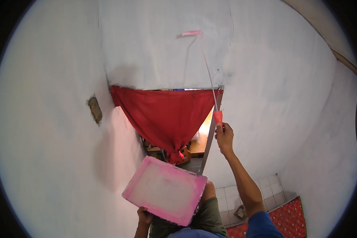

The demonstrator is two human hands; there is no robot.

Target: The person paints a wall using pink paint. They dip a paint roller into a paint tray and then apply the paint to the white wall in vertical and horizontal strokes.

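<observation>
My right hand is closed round the red handle of a paint roller. Its long thin wire frame reaches up, and the small pink-stained roller head is at the pale wall above the doorway; whether it touches is hard to tell. Low in front of me, my left hand grips the near left edge of a paint tray. The tray is rectangular, pink round its rim, with whitish paint across its middle. My left fingers are partly hidden beneath it.
A knotted red curtain hangs across the doorway, with a guitar partly visible behind it. The left wall has a rough brown hole. Low at the right, a red patterned mat lies by white floor tiles.
</observation>
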